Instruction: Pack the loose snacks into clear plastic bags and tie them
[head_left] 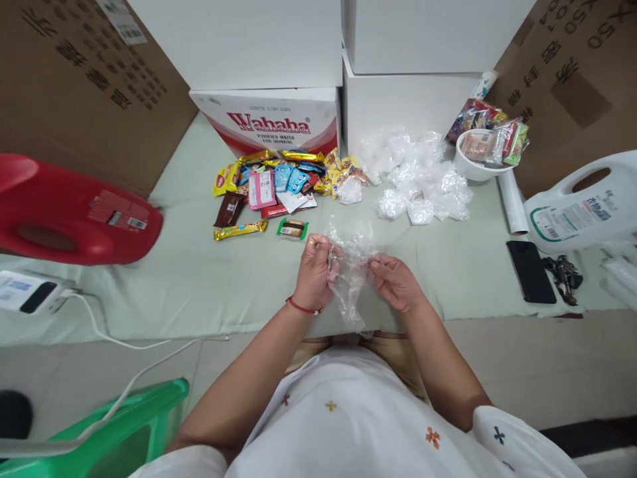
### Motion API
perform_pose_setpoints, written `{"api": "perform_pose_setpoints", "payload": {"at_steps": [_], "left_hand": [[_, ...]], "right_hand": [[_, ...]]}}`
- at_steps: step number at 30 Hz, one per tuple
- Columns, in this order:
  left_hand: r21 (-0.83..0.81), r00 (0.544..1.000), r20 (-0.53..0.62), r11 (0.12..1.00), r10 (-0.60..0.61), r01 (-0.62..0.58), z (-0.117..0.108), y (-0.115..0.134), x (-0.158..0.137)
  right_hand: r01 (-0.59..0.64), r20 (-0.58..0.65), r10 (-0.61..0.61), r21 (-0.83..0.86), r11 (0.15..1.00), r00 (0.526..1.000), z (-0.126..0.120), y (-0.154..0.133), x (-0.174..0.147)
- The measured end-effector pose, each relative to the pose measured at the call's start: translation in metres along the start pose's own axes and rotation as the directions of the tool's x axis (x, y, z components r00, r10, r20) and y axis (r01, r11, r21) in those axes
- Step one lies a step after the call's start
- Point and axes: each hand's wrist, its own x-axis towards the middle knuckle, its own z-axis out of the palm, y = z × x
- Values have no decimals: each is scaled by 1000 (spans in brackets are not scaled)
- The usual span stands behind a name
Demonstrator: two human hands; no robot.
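Observation:
A clear plastic bag [350, 279] hangs between my two hands, over the near part of the cloth-covered table. My left hand [314, 269] is closed on its left side, with a red cord bracelet at the wrist. Pinching the bag's right side is my right hand [391, 277]. Just beyond my left hand lies a small green-edged snack packet [292, 229]. Behind that is a pile of wrapped snacks [269, 186] in yellow, pink, blue and brown. A heap of crumpled clear bags [423, 172] lies beyond my right hand.
A Wahaba-labelled carton [279, 119] and white boxes stand at the back. A red jug [74, 212] is at left; a white bowl [480, 167] of snack packets, a white jug [587, 206], a phone [530, 272] and keys [565, 277] are at right. A green stool [164, 405] stands below.

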Motion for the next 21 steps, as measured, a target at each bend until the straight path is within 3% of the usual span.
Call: {"api": "perform_pose_setpoints", "payload": {"at_steps": [3,6,8,10,12,14,16,18,21], "left_hand": [[190,988,-96,977,117,-97,-28,-1,13],[323,980,-124,940,155,-108,-54,5,28],[250,987,-147,968,66,-27,-62,10,34],[72,983,-100,985,-152,159,-63,14,35],[-70,931,19,928,-365,365,-58,11,30],[-118,881,112,875,-459,470,-53,4,22],[-114,891,121,886,-437,450,-48,-5,16],[-111,931,88,925,-356,364,-44,-12,13],[-193,954,67,934,-292,299,-40,-16,13]], "right_hand": [[27,-190,-45,-96,995,981,-8,-8,-1],[19,-269,-78,-214,977,960,-22,-23,2],[33,-299,-103,-231,972,949,-29,-32,8],[28,-340,-79,-155,988,937,-31,-36,16],[10,-375,-26,-46,999,927,-31,-33,25],[-11,-385,23,33,999,923,-30,-26,33],[-19,-376,47,78,997,925,-30,-17,36],[3,-333,33,109,994,942,-28,-11,33],[38,-178,-14,132,991,984,-23,-4,20]]}}
